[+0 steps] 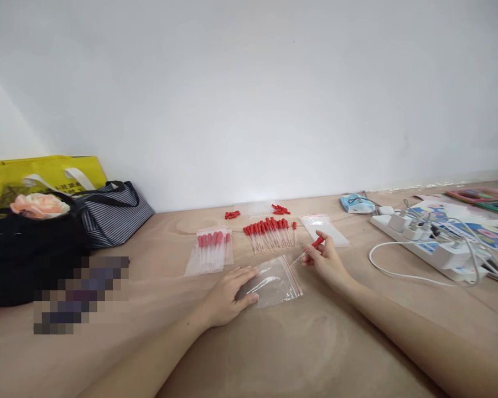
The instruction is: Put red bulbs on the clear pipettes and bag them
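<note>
My left hand [232, 296] lies on the left end of a clear zip bag [269, 284], fingers stretched out and thumb apart. The bag is flat on the table, its red-lined opening facing right. My right hand [326, 260] is closed on a glass dropper [317, 242] by its red rubber bulb. The dropper's thin tip points down and left, close to the bag's opening; whether it touches I cannot tell. Behind the bag lies a row of droppers [269, 228] with red bulbs. To the left, several bagged droppers [211, 249] are stacked in clear bags.
Loose red rubber bulbs [232, 214] lie near the wall. A stack of zip bags [326, 231] sits behind my right hand. On the right are a power strip [431, 246] with white cables and a blue mask [357, 203]. A striped bag [116, 213] and a black bag [33, 254] stand left.
</note>
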The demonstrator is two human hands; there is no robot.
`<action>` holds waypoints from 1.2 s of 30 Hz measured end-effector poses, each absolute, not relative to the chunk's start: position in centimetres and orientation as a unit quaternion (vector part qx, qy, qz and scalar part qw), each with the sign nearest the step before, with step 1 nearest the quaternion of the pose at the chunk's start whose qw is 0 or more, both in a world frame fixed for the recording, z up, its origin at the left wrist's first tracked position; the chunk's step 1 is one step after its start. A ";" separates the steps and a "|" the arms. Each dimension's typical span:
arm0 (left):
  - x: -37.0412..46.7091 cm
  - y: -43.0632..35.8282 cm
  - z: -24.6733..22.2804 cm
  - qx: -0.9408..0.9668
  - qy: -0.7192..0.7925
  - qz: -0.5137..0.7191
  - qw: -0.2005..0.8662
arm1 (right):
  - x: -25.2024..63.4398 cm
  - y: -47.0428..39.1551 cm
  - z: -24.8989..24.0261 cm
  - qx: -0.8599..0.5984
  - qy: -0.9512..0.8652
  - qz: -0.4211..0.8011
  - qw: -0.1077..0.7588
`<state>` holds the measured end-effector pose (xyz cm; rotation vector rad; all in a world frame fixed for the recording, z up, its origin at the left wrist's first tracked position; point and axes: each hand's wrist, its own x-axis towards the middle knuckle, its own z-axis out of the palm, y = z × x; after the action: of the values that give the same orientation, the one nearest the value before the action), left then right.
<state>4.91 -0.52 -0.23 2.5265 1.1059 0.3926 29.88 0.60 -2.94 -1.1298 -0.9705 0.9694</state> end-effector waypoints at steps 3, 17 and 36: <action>4.9 -0.6 -0.2 0.893 0.389 0.136 0.178 | 29.1 0.2 -3.0 -0.461 -0.406 0.488 0.620; 5.0 -0.8 0.0 0.890 0.396 0.138 0.177 | 28.7 -0.6 -3.7 -0.432 -0.591 0.503 0.460; 4.9 -0.6 -0.1 0.910 0.360 0.126 0.161 | 28.1 -0.4 -4.6 -0.457 -0.641 0.437 0.435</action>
<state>4.90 -0.60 -0.09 2.5999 1.0293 0.3588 28.07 -0.35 -4.58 -1.1381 -1.5957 1.0873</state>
